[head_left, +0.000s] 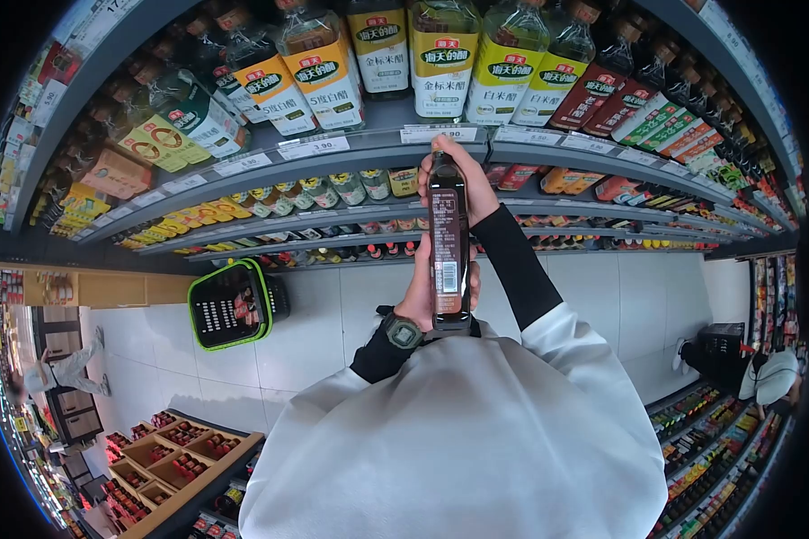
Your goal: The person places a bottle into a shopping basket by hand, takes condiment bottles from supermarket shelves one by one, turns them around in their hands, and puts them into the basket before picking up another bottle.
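Observation:
A dark glass bottle (448,238) with a printed back label and a barcode lies lengthwise in front of my chest, its neck toward the shelves. My left hand (416,292), below a wristwatch (404,333), wraps round the lower part of the bottle. My right hand (470,177) grips it at the neck, with the thumb over the top. Just beyond the neck is the upper shelf edge with price tags (438,134), and behind it stand vinegar bottles with yellow-green labels (442,67).
Shelves (368,142) of bottles and jars curve across the front. A black basket with a green rim (266,301) stands on the floor at left. Wooden display bins (234,445) are at lower left. One person (67,371) is at far left, another (771,375) at far right.

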Motion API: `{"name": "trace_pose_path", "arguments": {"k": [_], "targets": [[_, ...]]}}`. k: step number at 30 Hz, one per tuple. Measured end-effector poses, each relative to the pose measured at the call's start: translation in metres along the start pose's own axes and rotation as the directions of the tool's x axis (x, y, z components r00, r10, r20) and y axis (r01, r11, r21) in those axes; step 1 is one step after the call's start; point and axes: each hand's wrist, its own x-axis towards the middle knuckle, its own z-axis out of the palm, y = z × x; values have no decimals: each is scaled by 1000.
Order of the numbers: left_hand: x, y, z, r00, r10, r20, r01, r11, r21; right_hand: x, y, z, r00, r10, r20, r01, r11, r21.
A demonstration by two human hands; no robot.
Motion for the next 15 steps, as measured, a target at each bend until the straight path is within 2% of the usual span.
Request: {"name": "trace_pose_path", "arguments": {"k": [15], "targets": [[-2, 0, -1, 999, -12, -30, 12, 1000, -11, 3, 3, -7, 999, -9, 48, 8, 999, 36]]}}
